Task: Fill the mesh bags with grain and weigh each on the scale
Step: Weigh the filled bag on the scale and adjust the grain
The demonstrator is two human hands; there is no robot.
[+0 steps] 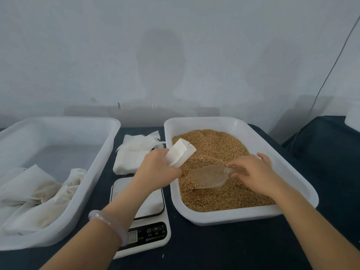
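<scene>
Scooping grain (224, 199) is the step: right hand (255, 172) curls its fingers round the scoop (208, 177) handle; left hand (157, 169) fingers clutch a mesh bag (180, 152) at the scoop's ten o'clock, awaiting a careful pour.

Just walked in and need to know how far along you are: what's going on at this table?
A person is filling a bag. The left hand grips a white mesh bag over the grain tray, while the right hand holds a clear scoop loaded with grain. The scale between the trays shows no bag on it. Spare bags lie behind it, and crumpled bags sit in the left tray.
</scene>
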